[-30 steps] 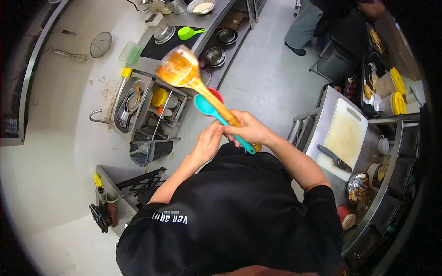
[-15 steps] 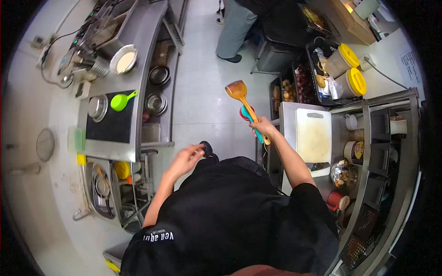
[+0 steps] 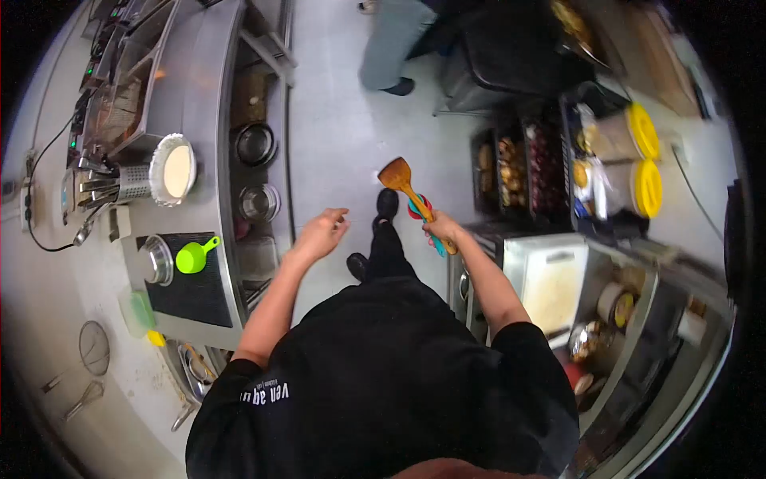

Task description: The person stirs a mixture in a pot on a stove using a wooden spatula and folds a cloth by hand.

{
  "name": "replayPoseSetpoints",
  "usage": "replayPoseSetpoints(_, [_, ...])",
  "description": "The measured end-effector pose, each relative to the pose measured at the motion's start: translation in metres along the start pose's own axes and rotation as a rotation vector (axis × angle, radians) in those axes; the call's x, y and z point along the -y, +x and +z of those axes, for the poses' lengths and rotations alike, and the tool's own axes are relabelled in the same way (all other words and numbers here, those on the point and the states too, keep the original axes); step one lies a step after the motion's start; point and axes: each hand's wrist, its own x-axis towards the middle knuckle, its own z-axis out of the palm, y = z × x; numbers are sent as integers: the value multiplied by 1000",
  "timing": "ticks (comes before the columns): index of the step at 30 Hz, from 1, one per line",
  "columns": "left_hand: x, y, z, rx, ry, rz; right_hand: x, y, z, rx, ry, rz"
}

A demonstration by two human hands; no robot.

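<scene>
My right hand [image 3: 443,230] is closed round the handles of a wooden spatula [image 3: 396,174] and a turquoise spoon [image 3: 439,244], held together over the floor. Behind the spatula's handle shows a red round utensil [image 3: 416,209], apparently in the same grip. My left hand [image 3: 323,233] hangs in the air beside the left counter, fingers apart, with nothing in it. On that counter, nearest to this hand, a green measuring cup [image 3: 191,257] lies on a black mat [image 3: 187,297] next to a steel bowl [image 3: 156,261].
A bowl of pale mixture [image 3: 174,169] stands on the left steel counter [image 3: 195,96]. At the right are a cutting board [image 3: 552,289], vegetable crates [image 3: 542,164] and yellow-lidded containers [image 3: 648,188]. A person's leg [image 3: 388,48] is in the aisle ahead.
My hands have moved apart, and my left hand has left the utensils. The view has turned and advanced along the aisle. My right hand still carries the spatula and spoon.
</scene>
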Motion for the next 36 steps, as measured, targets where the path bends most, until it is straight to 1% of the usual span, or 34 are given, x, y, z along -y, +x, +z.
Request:
replayPoseSetpoints(1, [17,12,10,-4,23,-36,4,19,-8,-27,-121,-63])
replayPoseSetpoints(2, [30,23,17,55,54,-57,7,37,-4,-36,-231,-130])
replayPoseSetpoints(3, [48,35,26,109,82,-86,25,41,-6,8,-209,-109])
replayPoseSetpoints(4, [84,45,42,161,55,-72,46,48,-15,53,-198,-93])
replayPoseSetpoints(5, [97,58,40,265,62,-130,41,80,-23,80,-299,-104])
replayPoseSetpoints(6, [113,70,40,377,51,-182,66,72,-24,23,-224,-120])
replayPoseSetpoints(7, [135,84,42,320,11,-283,68,90,-29,17,-201,-78])
replayPoseSetpoints(8, [163,97,47,275,-27,-373,77,100,-35,18,-261,-110])
replayPoseSetpoints(10, [235,124,63,-22,-169,-552,95,115,-43,-10,-314,-73])
replayPoseSetpoints(11, [260,137,66,-186,-230,-679,91,127,-45,5,-324,-50])
replayPoseSetpoints(12, [278,147,66,-354,-286,-797,80,137,-48,31,-208,-38])
replayPoseSetpoints(13, [283,158,55,-363,-270,-825,76,148,-47,57,-84,-25])
replayPoseSetpoints(14, [288,171,41,-371,-247,-846,70,156,-44,61,-80,-12])
replayPoseSetpoints(16, [312,200,22,-285,-123,-823,65,160,-35,42,0,51])
replayPoseSetpoints(17, [327,214,16,-326,-31,-807,65,160,-32,50,1,126])
replayPoseSetpoints(18, [346,230,14,-367,58,-785,63,160,-22,40,9,148])
replayPoseSetpoints(20, [382,266,6,-468,72,-830,60,164,-7,21,92,128])
replayPoseSetpoints(22, [386,301,-25,-409,81,-872,74,166,14,47,129,154])
replayPoseSetpoints(24, [408,331,-42,-404,106,-803,91,173,37,46,247,213])
replayPoseSetpoints(26, [455,355,-41,-469,193,-668,101,185,61,13,327,256])
replayPoseSetpoints(28, [476,371,-52,-444,248,-663,99,200,82,-5,384,244])
replayPoseSetpoints(29, [487,378,-55,-411,293,-707,99,207,90,-3,389,263])
replayPoseSetpoints(30, [495,383,-58,-378,347,-753,100,214,96,-48,368,268])
replayPoseSetpoints(31, [488,388,-67,-352,351,-764,99,216,103,-93,356,287])
replayPoseSetpoints(32, [482,390,-67,-317,351,-772,99,218,106,-95,352,258])
replayPoseSetpoints(33, [505,396,-52,-285,359,-773,87,221,104,-93,346,256])
replayPoseSetpoints(34, [546,407,-42,-260,437,-747,78,225,103,-92,331,244])
replayPoseSetpoints(36, [570,410,-34,-227,503,-727,79,225,103,-98,369,269])
